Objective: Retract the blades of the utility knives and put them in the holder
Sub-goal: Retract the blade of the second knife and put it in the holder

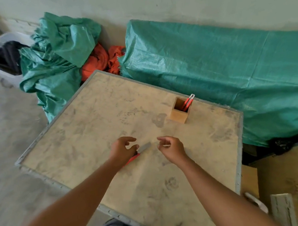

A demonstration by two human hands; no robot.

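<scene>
A red utility knife [133,157] lies on the dusty wooden crate top [93,123] with its grey blade [145,147] pushed out toward the right. My left hand [121,150] rests over the knife's handle with its fingers spread, the thumb next to the blade's base; a firm grip does not show. My right hand [171,148] hovers just right of the blade tip, fingers loosely curled and empty. A small square wooden holder [177,116] stands near the far right edge of the top, with red utility knives [188,101] upright in it.
The crate top has a grey metal rim [240,150]. Green tarps [214,71] and orange cloth [100,60] lie behind it against the wall. A second wooden crate [293,179] sits lower at the right. Concrete floor [5,130] lies to the left.
</scene>
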